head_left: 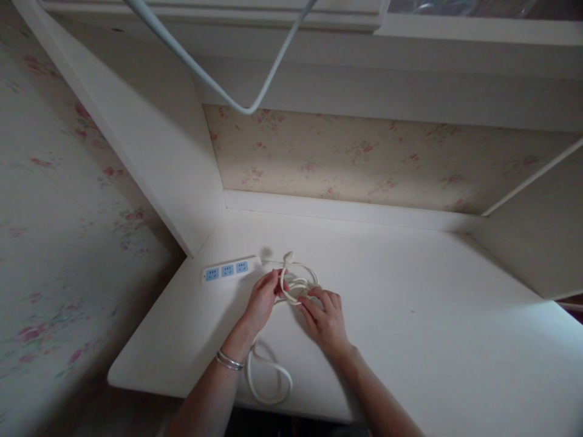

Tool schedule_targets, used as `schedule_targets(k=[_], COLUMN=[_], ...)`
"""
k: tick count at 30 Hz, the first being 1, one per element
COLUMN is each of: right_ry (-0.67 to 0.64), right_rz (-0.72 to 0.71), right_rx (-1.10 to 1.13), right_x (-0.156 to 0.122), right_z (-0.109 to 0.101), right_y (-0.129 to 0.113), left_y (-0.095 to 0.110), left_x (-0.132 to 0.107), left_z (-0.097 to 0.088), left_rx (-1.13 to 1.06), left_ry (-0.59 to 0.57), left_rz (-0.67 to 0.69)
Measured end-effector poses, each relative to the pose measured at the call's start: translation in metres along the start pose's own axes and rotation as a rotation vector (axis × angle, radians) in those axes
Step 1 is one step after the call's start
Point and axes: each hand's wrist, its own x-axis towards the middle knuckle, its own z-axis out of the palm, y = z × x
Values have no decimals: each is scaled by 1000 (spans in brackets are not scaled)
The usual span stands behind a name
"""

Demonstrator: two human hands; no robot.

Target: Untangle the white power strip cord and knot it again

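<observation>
A white power strip [231, 269] with blue sockets lies on the white desk [432, 303] near its left back corner. Its white cord [298, 284] is gathered in loops just right of the strip, with the plug [288, 257] sticking up at the top. My left hand [262, 302], with a silver bracelet on the wrist, pinches the cord loops from the left. My right hand [324, 317] rests on the loops from the right, fingers curled onto them. A loose loop of cord [268, 379] trails toward the desk's front edge between my forearms.
A white side panel [150, 158] rises left of the desk, and floral wallpaper [364, 161] backs the alcove. A shelf [364, 67] spans overhead, with a pale cable [214, 85] hanging in front of it. The desk's front edge [182, 388] is close to my arms.
</observation>
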Motion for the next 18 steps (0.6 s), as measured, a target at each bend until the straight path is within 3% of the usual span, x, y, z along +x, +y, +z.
schedule_targets(k=[7,15,18], right_ry=[-33,-57,-78], right_rz=[7,74,69], right_rx=[107,171,207], right_x=[-6,-7,-7], right_z=[5,6,5], right_y=[4,4,4], left_y=[6,9,9], left_x=[-3,-4,-5], left_z=[-2,-4,-1], left_rx=[-45,-58,-40], left_ry=[-43,-4,-69], left_rz=[-79,-84,-76])
